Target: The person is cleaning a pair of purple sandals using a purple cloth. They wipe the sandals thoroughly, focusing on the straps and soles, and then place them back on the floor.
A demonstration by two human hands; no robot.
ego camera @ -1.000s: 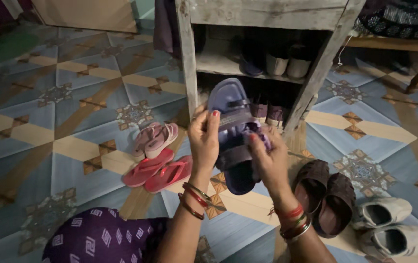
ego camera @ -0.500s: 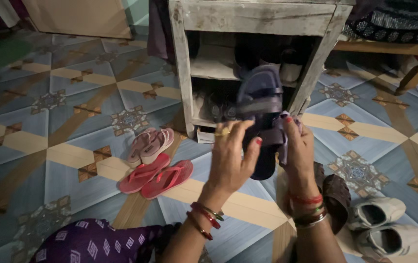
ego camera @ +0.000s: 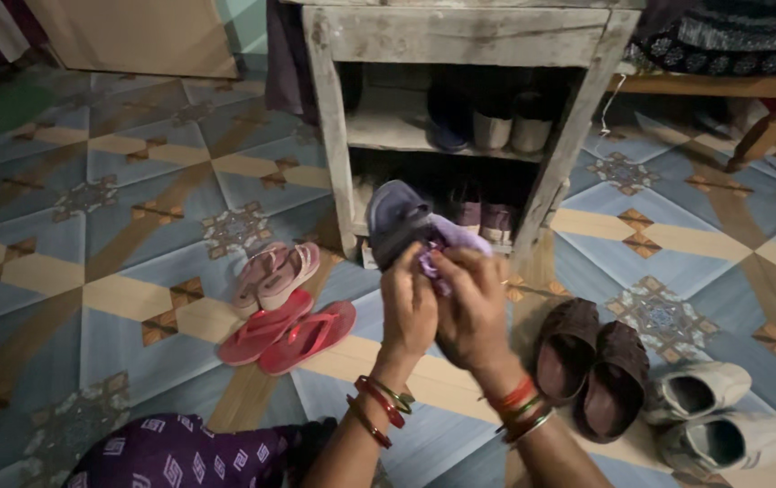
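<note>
A patterned tile floor (ego camera: 90, 271) in blue and tan is spread across the scene. At the far side, a worn wooden shoe rack (ego camera: 460, 117) is seen, with shoes lined up on its two shelves. On the right, near the rack, a pair of brown shoes (ego camera: 594, 366) is set on the floor, and just right of it a pair of grey shoes (ego camera: 718, 416). On the left, a pair of red flip-flops (ego camera: 290, 330) is laid beside a pair of pink sandals (ego camera: 272, 271), a little farther off. In the middle, in front of the rack's lower shelf, a purple sandal (ego camera: 399, 221) is held up off the floor. It is gripped from the near side by the left hand (ego camera: 409, 307) and the right hand (ego camera: 471, 307), both closed around its straps, side by side and touching.
</note>
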